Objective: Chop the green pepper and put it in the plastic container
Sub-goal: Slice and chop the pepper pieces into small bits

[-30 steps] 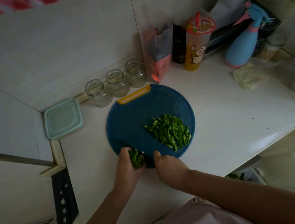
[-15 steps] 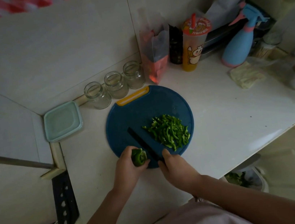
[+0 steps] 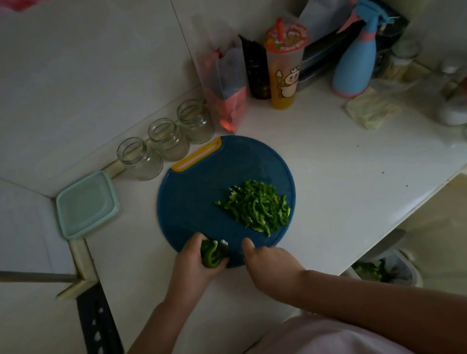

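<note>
One curled pepper chunk (image 3: pixel 212 256) in left hand (image 3: pixel 190 265), knife (image 3: pixel 223 243) in right hand (image 3: pixel 271 264)

dim, underexposed | soft focus | wide-angle bending at edges

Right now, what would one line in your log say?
step: chopping | left hand: holds pepper piece on cutting board | right hand: grips knife | chopped pepper pile: on board

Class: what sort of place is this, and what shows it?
Most likely a home kitchen counter: chopped green pepper on a round blue cutting board, empty glass jars against the tiled wall.
</note>
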Tool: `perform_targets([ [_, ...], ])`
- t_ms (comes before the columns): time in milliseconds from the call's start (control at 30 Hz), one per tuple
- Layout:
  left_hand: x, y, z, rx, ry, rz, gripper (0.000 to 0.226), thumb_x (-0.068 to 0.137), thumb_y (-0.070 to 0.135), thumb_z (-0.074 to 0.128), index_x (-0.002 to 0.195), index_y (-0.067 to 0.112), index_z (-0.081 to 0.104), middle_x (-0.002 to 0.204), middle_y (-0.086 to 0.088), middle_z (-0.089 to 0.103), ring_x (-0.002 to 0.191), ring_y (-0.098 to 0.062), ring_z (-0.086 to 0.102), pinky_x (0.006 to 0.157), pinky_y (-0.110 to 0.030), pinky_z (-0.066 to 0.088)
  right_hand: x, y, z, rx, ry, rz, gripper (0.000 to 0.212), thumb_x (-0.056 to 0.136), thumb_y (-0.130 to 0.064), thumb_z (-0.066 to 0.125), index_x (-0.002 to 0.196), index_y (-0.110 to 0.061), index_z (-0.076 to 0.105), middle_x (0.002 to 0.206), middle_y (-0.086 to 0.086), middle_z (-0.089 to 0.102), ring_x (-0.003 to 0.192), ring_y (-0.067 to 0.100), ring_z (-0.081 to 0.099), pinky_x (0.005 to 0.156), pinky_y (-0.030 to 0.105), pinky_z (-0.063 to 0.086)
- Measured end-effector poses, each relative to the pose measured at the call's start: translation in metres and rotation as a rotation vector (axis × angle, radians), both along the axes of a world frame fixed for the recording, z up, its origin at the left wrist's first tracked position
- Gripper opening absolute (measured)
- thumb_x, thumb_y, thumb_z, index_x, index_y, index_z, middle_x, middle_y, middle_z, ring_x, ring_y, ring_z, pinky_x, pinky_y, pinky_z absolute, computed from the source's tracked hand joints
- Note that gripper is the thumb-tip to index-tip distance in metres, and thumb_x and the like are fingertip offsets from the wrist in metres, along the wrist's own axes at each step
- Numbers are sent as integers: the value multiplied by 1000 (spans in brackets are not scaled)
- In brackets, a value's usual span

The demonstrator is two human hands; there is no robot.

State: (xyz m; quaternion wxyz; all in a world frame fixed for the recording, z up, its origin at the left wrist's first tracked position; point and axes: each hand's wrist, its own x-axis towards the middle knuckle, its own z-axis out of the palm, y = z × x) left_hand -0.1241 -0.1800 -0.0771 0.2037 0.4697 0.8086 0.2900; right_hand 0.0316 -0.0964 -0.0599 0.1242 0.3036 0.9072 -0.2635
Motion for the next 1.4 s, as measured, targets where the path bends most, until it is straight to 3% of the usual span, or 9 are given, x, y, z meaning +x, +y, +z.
perform_targets([
  [133, 2, -1, -2, -18, -3, 6, 44, 60, 16, 86, 77, 19, 46, 73, 9, 51, 65, -2, 51, 55, -8, 36, 0, -1, -2, -19, -18, -9, 32, 94, -7, 36, 126, -5, 31, 74, 11, 54, 65, 32, 51, 55, 36, 35],
  [267, 5, -3, -5, -17, -16, 52, 45, 60, 15, 86, 80, 17, 46, 80, 0, 53, 67, -2, 50, 55, -9, 34, 0, 0, 1, -63, -26, -9, 37, 92, -3, 36, 129, -4, 31, 62, 1, 34, 63, 28, 45, 52, 36, 33],
  [333, 6, -4, -5, -21, -27, 61, 45, 61, 15, 86, 79, 16, 45, 79, -1, 54, 68, -2, 51, 55, -8, 35, -1, -1, 4, -64, -35, -1, 44, 90, -1, 37, 133, -3, 28, 65, 4, 39, 65, 28, 44, 57, 36, 35],
  [467, 7, -5, -8, -19, -62, 92, 44, 62, 15, 86, 78, 13, 45, 75, 0, 53, 66, -3, 51, 56, -8, 37, -4, -3, 8, -66, -50, 6, 56, 89, 2, 36, 142, -2, 19, 94, 18, 62, 67, 29, 47, 60, 35, 36],
  [733, 10, -10, -8, -17, -121, 170, 48, 61, 12, 86, 88, 17, 46, 80, 1, 55, 71, -1, 52, 59, -5, 38, -20, -4, 3, -56, -77, 4, 36, 92, -1, 35, 128, -3, 31, 100, 18, 64, 88, 38, 62, 61, 36, 37],
  [867, 12, -15, -11, 52, -113, 179, 50, 60, 9, 86, 93, 17, 49, 93, -5, 51, 79, -4, 51, 66, -2, 37, -14, 14, -3, -251, 62, -260, 25, 100, -16, 36, 120, -1, 37, 101, 23, 62, 91, 38, 60, 66, 38, 44],
  [967, 14, -14, -11, 78, -126, 207, 50, 61, 12, 86, 95, 17, 50, 94, -3, 53, 82, -5, 53, 68, -2, 37, -2, 25, -2, -254, 122, -328, 26, 101, -22, 36, 116, 0, 40, 96, 24, 62, 87, 39, 60, 65, 37, 41],
  [1200, 25, -1, -6, 102, -148, 261, 56, 62, 10, 85, 98, 14, 43, 95, -4, 51, 78, -9, 51, 66, -1, 38, 6, 6, -3, -64, 57, -54, 29, 101, -25, 31, 122, -5, 34, 95, 19, 63, 83, 39, 61, 62, 37, 40],
  [1400, 27, -3, -3, 78, -163, 284, 60, 59, 11, 87, 98, 13, 41, 90, -4, 57, 76, -15, 55, 60, -3, 41, 8, 3, -10, 40, 26, 31, 23, 96, -13, 36, 118, -7, 34, 69, 7, 46, 61, 33, 51, 53, 36, 37],
])
